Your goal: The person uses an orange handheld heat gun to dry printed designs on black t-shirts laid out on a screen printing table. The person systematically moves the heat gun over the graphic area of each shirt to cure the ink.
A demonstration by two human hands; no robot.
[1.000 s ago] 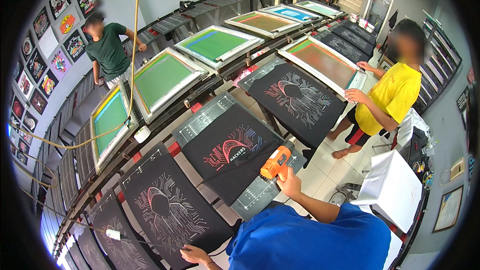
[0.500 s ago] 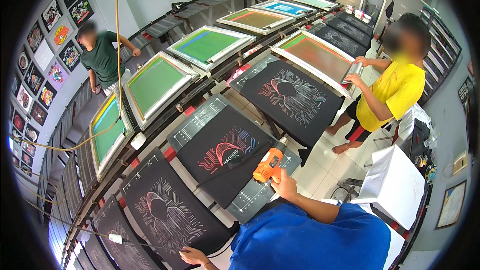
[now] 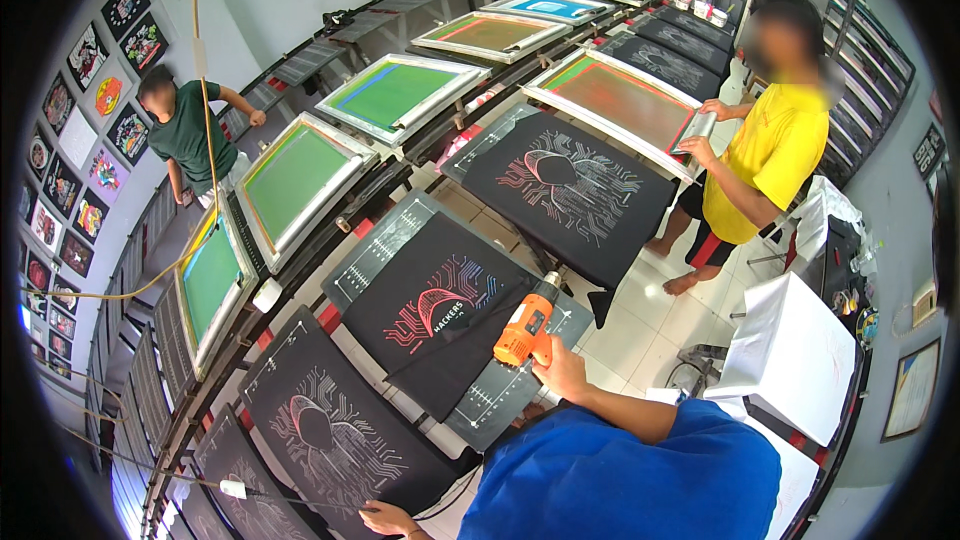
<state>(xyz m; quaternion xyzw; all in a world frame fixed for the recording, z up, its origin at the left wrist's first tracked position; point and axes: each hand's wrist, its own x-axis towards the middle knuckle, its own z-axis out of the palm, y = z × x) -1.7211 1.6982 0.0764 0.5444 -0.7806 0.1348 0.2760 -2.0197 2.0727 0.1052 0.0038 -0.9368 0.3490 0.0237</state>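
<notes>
My right hand [image 3: 562, 370] grips the handle of an orange heat gun [image 3: 524, 325], its metal nozzle pointing away from me. The gun is above a black T-shirt [image 3: 425, 310] with a red, blue and white hood print, partly folded over on a grey printing board [image 3: 490, 405]. Low in the view, my left hand [image 3: 388, 520] is closed on a dark power cord [image 3: 300, 502], which runs to a white connector [image 3: 233, 489]. Beside that hand, another black shirt [image 3: 325, 430] with a grey hood-and-circuit print covers its board.
Framed printing screens [image 3: 300, 180] line the rail beyond the boards. At the right, a person in a yellow shirt [image 3: 775, 155] holds a squeegee on a screen [image 3: 625, 100]. A person in dark green [image 3: 195, 135] stands far left. A hanging cable [image 3: 205, 90] crosses the left side.
The whole view has shifted slightly, moving the boards and screens a little left. The heat gun stays over the same shirt in my right hand; my left hand keeps its hold on the cord.
</notes>
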